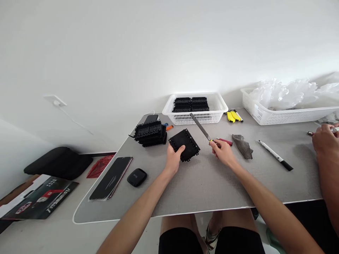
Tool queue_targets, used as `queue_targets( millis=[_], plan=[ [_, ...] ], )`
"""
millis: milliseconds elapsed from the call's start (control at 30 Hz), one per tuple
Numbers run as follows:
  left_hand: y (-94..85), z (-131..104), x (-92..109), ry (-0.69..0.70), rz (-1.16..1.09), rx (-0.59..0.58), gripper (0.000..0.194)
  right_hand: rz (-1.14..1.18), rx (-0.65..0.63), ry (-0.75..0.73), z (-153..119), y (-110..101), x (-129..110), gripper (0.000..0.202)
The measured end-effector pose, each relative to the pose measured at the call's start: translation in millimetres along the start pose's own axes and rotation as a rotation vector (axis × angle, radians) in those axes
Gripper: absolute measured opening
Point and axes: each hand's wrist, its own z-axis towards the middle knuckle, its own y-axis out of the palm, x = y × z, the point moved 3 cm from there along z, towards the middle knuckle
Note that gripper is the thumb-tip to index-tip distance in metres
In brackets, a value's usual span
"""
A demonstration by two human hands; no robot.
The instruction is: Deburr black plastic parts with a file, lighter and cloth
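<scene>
My left hand (174, 157) grips a square black plastic part (185, 144) with toothed edges, thumb on top, tilted above the table. In my right hand (221, 151) is a flat metal file (200, 127), its blade pointing up and left, apart from the part. The fingers wrap round the file's handle end. A red-handled tool (224, 141) lies just behind those fingers. To the left of my left hand stands a stack of similar black parts (150, 133). More black parts (191, 105) sit in a white basket (196, 119) behind.
A phone (111, 178) and a small black case (137, 177) lie left. Rightward are a grey cloth (243, 146), a marker (275, 155) and yellow-handled tools (233, 116). Another white basket (288, 115) holds plastic bags. A co-worker's hand (325, 137) is at far right.
</scene>
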Motion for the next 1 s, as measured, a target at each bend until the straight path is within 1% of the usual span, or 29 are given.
queue_targets(
  millis=[67,133,233,300,467,500,567,633,667,733,800,933,1000],
  plan=[
    [1.6,-1.2,-2.6,-0.141,-0.089,-0.023,0.045,0.18,-0.062,0.053,-0.8,7.6,0.9,0.037],
    [3.5,-2.5,-3.0,-0.237,-0.16,-0.07,0.041,0.295,-0.104,0.086,-1.9,15.6,1.0,0.036],
    [7.5,-3.6,-1.1,-0.303,-0.246,-0.18,0.033,0.381,-0.134,0.137,-2.7,22.8,1.9,0.039],
    [10.9,-4.9,0.5,-0.323,-0.291,-0.244,0.033,0.426,-0.141,0.169,-2.9,23.2,1.8,0.041],
    [18.6,-10.4,2.9,-0.329,-0.315,-0.311,0.041,0.52,-0.145,0.215,-3.1,17.5,-2.5,0.044],
    [18.5,-10.8,3.6,-0.315,-0.302,-0.307,0.042,0.517,-0.135,0.214,-2.8,15.8,-3.0,0.043],
    [15.1,-9.5,5.6,-0.256,-0.242,-0.26,0.045,0.488,-0.097,0.203,-1.3,11.8,-2.5,0.039],
    [9.9,-6.9,8.1,-0.197,-0.146,-0.215,0.051,0.471,-0.04,0.202,1.2,7.2,0.3,0.039],
    [8.1,-5.8,8.8,-0.186,-0.096,-0.215,0.055,0.478,-0.009,0.205,2.5,5.1,2.2,0.04],
    [7.0,-4.9,9.0,-0.193,-0.019,-0.259,0.061,0.51,0.046,0.211,5.0,1.8,6.3,0.045],
    [9.5,-6.3,8.2,-0.201,0.024,-0.334,0.065,0.523,0.086,0.205,6.8,0.1,9.1,0.047],
    [18.9,-13.4,6.1,-0.181,0.047,-0.486,0.066,0.472,0.149,0.172,7.3,0.2,9.7,0.047],
    [21.3,-16.5,5.4,-0.174,0.044,-0.515,0.072,0.428,0.154,0.155,6.5,1.3,8.0,0.045]
  ],
)
